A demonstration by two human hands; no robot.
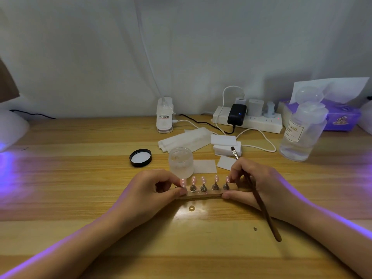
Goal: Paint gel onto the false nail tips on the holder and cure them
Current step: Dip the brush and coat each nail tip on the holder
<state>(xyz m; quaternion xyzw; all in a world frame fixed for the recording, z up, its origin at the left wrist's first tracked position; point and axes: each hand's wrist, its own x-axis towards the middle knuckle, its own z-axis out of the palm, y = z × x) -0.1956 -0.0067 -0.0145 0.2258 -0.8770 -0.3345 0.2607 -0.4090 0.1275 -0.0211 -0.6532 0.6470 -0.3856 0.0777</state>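
At the near middle of the wooden table, the holder sits pinched at both ends: the left hand grips its left end between thumb and curled fingers, and the right hand grips its right end the same way while also keeping a brush tucked in its fingers, bristles pointing away to the far side. Five pink nail tips stand in a row on small metal pegs along the holder, each with pale dots. The holder looks small, light and stiff, so the end grip seems the sensible one; the tips are probably only lightly seated and any wet gel would smear, so fingers should keep off the tops and the strip should stay level. Just beyond the holder stands a frosted glass jar, open, with what looks like clear liquid in the bottom; its black lid lies upturned to the left. Far right, a clear pump bottle holds clear liquid about half way up. White wipes lie behind the jar. At the far left edge a white lamp casts violet light over the table, well apart from the holder.
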